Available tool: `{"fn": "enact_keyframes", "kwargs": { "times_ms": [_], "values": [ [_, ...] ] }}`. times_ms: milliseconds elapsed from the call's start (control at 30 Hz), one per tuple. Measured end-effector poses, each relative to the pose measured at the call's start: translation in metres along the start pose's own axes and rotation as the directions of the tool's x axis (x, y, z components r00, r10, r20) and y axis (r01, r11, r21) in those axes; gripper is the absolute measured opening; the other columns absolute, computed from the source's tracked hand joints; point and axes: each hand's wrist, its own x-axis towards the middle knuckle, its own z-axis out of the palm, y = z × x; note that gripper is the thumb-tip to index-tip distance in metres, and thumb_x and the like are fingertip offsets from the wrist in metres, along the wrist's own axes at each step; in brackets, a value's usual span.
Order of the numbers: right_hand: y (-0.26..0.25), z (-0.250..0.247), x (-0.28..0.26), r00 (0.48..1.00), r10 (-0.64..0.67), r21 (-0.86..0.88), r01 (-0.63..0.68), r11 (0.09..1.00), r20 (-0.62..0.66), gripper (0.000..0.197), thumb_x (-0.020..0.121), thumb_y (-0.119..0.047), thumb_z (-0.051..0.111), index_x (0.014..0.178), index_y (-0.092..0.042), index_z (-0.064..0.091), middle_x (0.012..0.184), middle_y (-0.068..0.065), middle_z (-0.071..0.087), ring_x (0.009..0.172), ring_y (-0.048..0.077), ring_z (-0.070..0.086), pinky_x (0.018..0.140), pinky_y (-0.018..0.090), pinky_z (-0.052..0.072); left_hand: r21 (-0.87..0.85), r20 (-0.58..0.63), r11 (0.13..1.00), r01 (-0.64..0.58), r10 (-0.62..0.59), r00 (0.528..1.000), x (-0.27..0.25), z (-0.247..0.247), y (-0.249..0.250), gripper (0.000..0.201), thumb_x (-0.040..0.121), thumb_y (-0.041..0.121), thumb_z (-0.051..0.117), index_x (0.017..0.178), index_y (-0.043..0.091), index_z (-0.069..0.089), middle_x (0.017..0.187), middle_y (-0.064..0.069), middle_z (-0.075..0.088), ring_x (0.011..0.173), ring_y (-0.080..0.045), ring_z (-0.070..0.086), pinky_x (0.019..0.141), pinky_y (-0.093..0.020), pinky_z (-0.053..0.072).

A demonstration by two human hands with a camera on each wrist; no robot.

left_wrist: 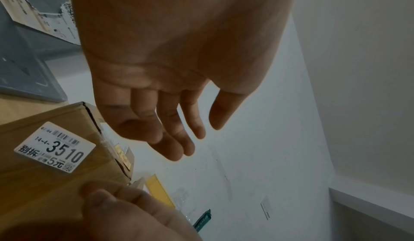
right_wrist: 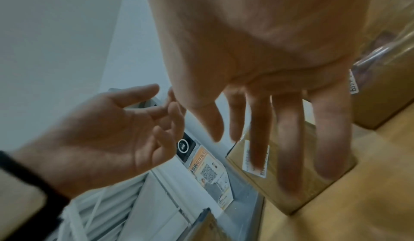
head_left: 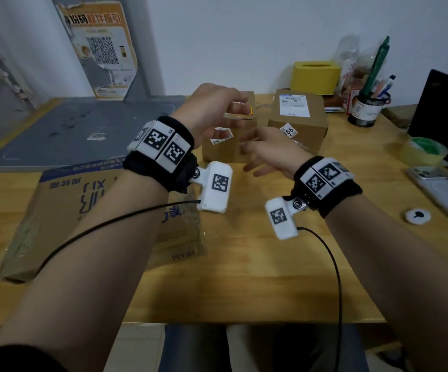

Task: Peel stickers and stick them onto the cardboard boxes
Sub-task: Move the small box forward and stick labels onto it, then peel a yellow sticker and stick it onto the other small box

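Two cardboard boxes stand at the middle back of the wooden table. The left box [head_left: 217,153] [left_wrist: 44,191] [right_wrist: 313,195] carries a white price sticker [head_left: 221,135] [left_wrist: 54,147] [right_wrist: 246,156] on its front face. The right box [head_left: 306,130] has a shipping label [head_left: 294,104] on top and a sticker [head_left: 287,130] on its front. My left hand [head_left: 233,108] [left_wrist: 179,138] [right_wrist: 156,112] hovers over the left box with relaxed fingers and holds nothing. My right hand [head_left: 255,157] [right_wrist: 280,156] [left_wrist: 116,200] is spread just in front of that box, blurred and empty.
A flattened cardboard box [head_left: 96,210] lies front left, with a grey mat [head_left: 69,130] behind it. At the back right are a yellow box [head_left: 314,76] and a pen cup [head_left: 367,108]. A tape roll [head_left: 424,151], phone [head_left: 437,191] and dark screen [head_left: 445,116] sit at the right.
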Motion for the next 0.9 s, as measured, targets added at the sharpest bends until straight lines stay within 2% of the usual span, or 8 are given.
{"fn": "enact_keyframes", "kwargs": {
  "times_ms": [100,200,300,400,500,700,833,900],
  "values": [
    [-0.006,0.009,-0.019,0.978,0.039,0.013,-0.043,0.999,0.205,0.029,0.107,-0.036,0.048,0.123,-0.014,0.059,0.089,0.004,0.080,0.080,0.033,0.076,0.076,0.042,0.056,0.004,0.018,1.000,0.004,-0.004,1.000,-0.002,-0.001,-0.003,0.016,0.097,0.025,0.059,0.106,0.016,0.068,0.087,0.002,0.075,0.070,-0.016,0.068,0.056,-0.022,0.046],
    [-0.010,0.022,-0.029,0.945,0.042,0.033,-0.056,0.998,0.323,0.040,0.109,-0.043,0.039,0.125,-0.014,0.060,0.092,0.007,0.080,0.090,0.040,0.076,0.079,0.044,0.056,0.001,0.019,1.000,0.007,-0.008,1.000,-0.005,-0.004,-0.003,0.014,0.097,0.027,0.059,0.103,0.018,0.067,0.087,0.002,0.076,0.072,-0.017,0.067,0.056,-0.022,0.046],
    [-0.007,0.034,-0.030,0.919,0.040,0.079,-0.077,0.994,0.392,0.045,0.109,-0.049,0.034,0.123,-0.015,0.061,0.095,0.009,0.080,0.092,0.041,0.075,0.089,0.055,0.057,0.006,0.017,1.000,0.001,-0.001,1.000,-0.008,-0.010,-0.002,0.013,0.096,0.027,0.060,0.099,0.018,0.068,0.090,0.000,0.075,0.074,-0.020,0.066,0.058,-0.025,0.044],
    [-0.001,0.043,-0.028,0.892,0.049,0.139,-0.124,0.983,0.449,0.050,0.108,-0.055,0.030,0.119,-0.017,0.061,0.098,0.011,0.079,0.099,0.046,0.073,0.095,0.063,0.052,0.027,0.010,1.000,0.005,-0.005,1.000,-0.011,-0.019,-0.003,0.019,0.096,0.029,0.060,0.107,0.016,0.068,0.091,0.001,0.077,0.076,-0.019,0.068,0.058,-0.024,0.044],
    [0.004,0.050,-0.025,0.864,0.064,0.187,-0.179,0.966,0.499,0.062,0.104,-0.066,0.024,0.119,-0.017,0.060,0.106,0.016,0.078,0.102,0.046,0.072,0.095,0.061,0.052,0.052,0.004,0.999,0.002,-0.002,1.000,-0.013,-0.030,-0.007,0.027,0.097,0.029,0.058,0.116,0.013,0.068,0.089,0.002,0.078,0.077,-0.019,0.068,0.057,-0.023,0.044],
    [0.004,0.062,-0.016,0.813,0.054,0.236,-0.231,0.944,0.580,0.083,0.095,-0.080,0.013,0.129,-0.017,0.055,0.103,0.013,0.078,0.102,0.039,0.070,0.091,0.051,0.052,0.100,0.015,0.995,0.001,-0.002,1.000,-0.017,-0.048,-0.018,0.017,0.098,0.029,0.055,0.102,0.018,0.067,0.095,-0.001,0.077,0.078,-0.019,0.068,0.061,-0.026,0.044],
    [-0.006,0.085,-0.009,0.795,0.034,0.260,-0.239,0.936,0.606,0.082,0.095,-0.080,0.011,0.128,-0.022,0.058,0.101,0.009,0.077,0.098,0.035,0.070,0.097,0.058,0.051,0.100,0.012,0.995,0.010,-0.011,1.000,-0.018,-0.054,-0.022,0.016,0.099,0.026,0.054,0.101,0.017,0.067,0.092,0.000,0.075,0.075,-0.019,0.066,0.061,-0.027,0.044],
    [-0.010,0.096,-0.006,0.758,0.011,0.273,-0.249,0.929,0.652,0.078,0.095,-0.080,0.012,0.126,-0.029,0.061,0.106,0.006,0.076,0.106,0.035,0.069,0.101,0.061,0.048,0.097,-0.012,0.995,-0.008,0.009,1.000,-0.017,-0.055,-0.024,0.016,0.099,0.026,0.054,0.100,0.017,0.068,0.089,0.002,0.075,0.072,-0.017,0.067,0.059,-0.025,0.043]
  ]
}}
